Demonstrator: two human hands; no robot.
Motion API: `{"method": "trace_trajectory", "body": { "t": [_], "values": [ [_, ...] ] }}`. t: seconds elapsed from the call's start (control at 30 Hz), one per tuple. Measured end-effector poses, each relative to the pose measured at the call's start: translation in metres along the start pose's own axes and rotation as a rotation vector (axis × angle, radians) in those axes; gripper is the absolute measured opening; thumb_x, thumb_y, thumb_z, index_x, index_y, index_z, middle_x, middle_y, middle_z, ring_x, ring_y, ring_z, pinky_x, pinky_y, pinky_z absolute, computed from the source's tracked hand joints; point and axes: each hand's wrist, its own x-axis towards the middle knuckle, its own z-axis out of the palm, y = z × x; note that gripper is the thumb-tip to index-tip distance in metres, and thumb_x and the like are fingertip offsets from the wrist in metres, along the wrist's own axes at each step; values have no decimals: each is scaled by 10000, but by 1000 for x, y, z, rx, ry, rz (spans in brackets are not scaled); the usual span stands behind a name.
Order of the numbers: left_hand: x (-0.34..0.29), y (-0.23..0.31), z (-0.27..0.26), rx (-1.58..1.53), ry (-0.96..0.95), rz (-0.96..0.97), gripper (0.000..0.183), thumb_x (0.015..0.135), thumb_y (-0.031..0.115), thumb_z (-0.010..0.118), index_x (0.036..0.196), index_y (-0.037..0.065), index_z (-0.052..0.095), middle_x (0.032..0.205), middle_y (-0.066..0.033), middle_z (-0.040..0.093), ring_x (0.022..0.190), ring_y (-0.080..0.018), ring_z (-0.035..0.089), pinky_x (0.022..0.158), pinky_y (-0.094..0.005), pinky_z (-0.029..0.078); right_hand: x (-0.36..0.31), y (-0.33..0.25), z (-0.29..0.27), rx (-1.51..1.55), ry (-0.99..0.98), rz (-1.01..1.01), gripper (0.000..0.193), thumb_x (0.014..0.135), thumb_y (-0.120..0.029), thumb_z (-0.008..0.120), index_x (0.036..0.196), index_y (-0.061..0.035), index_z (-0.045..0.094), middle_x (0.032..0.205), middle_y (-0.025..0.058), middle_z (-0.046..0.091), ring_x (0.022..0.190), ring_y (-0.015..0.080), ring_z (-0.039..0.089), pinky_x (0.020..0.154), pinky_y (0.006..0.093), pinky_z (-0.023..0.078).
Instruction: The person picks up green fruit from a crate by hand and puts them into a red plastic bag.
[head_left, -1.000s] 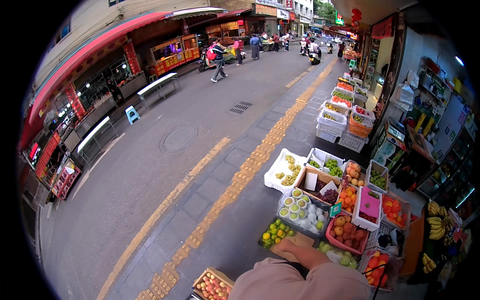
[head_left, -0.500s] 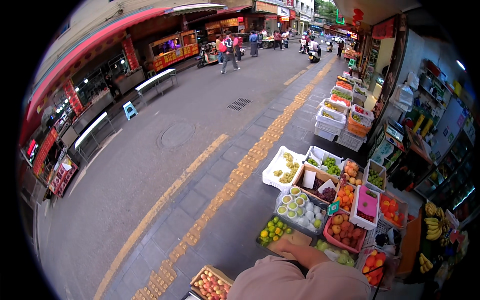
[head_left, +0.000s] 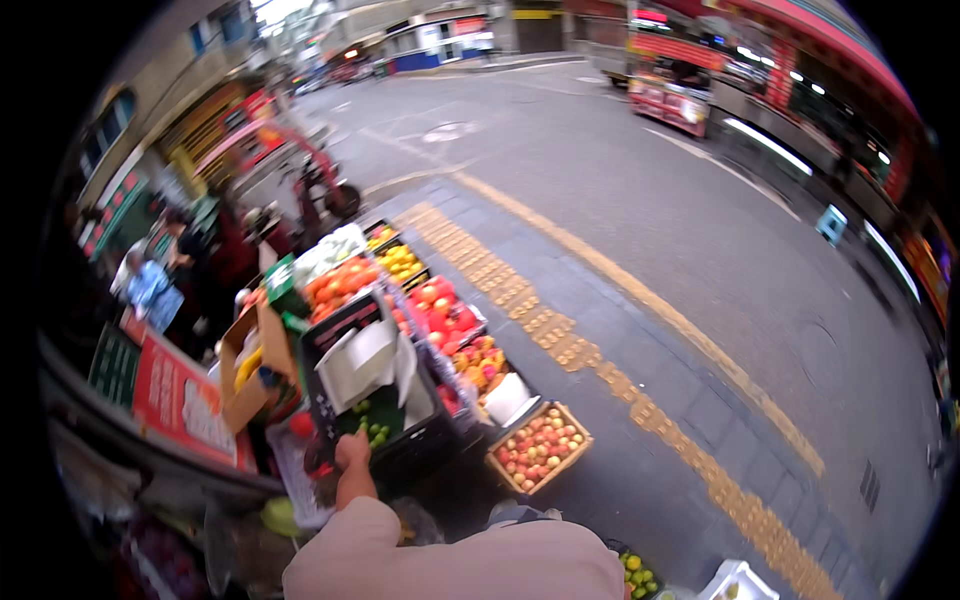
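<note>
The small green fruits (head_left: 377, 432) lie in the near part of a black crate (head_left: 420, 447), just beyond the left hand (head_left: 353, 450), which reaches up from a pale pinkish sleeve to the crate's near edge. Its fingers are too blurred to tell whether they are open, closed or gripping something, or whether they touch the fruits. The right hand is out of view, so its state cannot be told. White sheets (head_left: 357, 365) stand in the crate behind the fruits. Half a second ago a hand was down on a cardboard sheet next to green and yellow citrus; now the view has swung well round, and that citrus (head_left: 638, 575) only peeks in at the lower edge. The apples (head_left: 540, 448) in their wooden box, cut off by the frame before, now show whole to the right of the black crate. The blue stool (head_left: 830, 224) and the red-fronted stalls across the road (head_left: 700, 230) have passed from the left side to the right. Beyond the crate sit red fruits (head_left: 440, 308), orange ones (head_left: 340, 285) and yellow ones (head_left: 400, 264); to its left are an open cardboard box (head_left: 285, 360) and a red board (head_left: 180, 395). A yellow ridged strip (head_left: 540, 325) runs along the grey pavement (head_left: 640, 455), and a red vehicle (head_left: 320, 190) stands behind the fruit.
</note>
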Motion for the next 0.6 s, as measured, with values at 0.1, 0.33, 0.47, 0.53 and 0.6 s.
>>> {"method": "trace_trajectory", "body": {
  "t": [0.1, 0.33, 0.47, 0.53, 0.6],
  "values": [
    [13, -56, 1, 32, 13, -130, 536, 852, 541, 578, 984, 47, 741, 1012, -205, 709, 985, -351, 687, 838, -456, 536, 39, -10, -2, -38, -241, -41, 396, 818, -338, 632, 951, 29, 696, 958, 210, 708, 910, 358, 683, 793, 440, 537],
    [-10, -49, 6, -64, 5, -75, 502, 847, 518, 576, 940, 53, 741, 986, -192, 714, 950, -349, 693, 820, -447, 539, 175, -130, -30, 91, -614, -43, 251, 787, -171, 576, 673, 41, 649, 567, 158, 616, 477, 277, 606, 478, 415, 486],
    [-5, -47, 12, -118, 67, -45, 428, 828, 472, 621, 960, 78, 726, 987, -145, 707, 924, -337, 691, 812, -453, 537, 209, -305, -11, 218, -537, -313, 275, 829, -192, 553, 690, 34, 624, 540, 87, 559, 434, 203, 535, 435, 358, 450],
    [-4, -58, 15, -135, 93, -51, 403, 818, 459, 645, 946, 83, 716, 993, -129, 697, 904, -337, 687, 793, -459, 533, 169, -426, -19, 309, -470, -612, 314, 883, -252, 599, 927, 43, 697, 688, 129, 652, 610, 194, 616, 597, 341, 496],
    [-4, -60, 12, -201, 91, -24, 389, 808, 461, 670, 940, 98, 712, 1004, -119, 692, 900, -333, 683, 785, -462, 529, 108, -531, -46, 441, -523, -719, 308, 901, -236, 615, 1032, 33, 690, 781, 141, 688, 722, 202, 653, 690, 330, 509]
  ]
}}
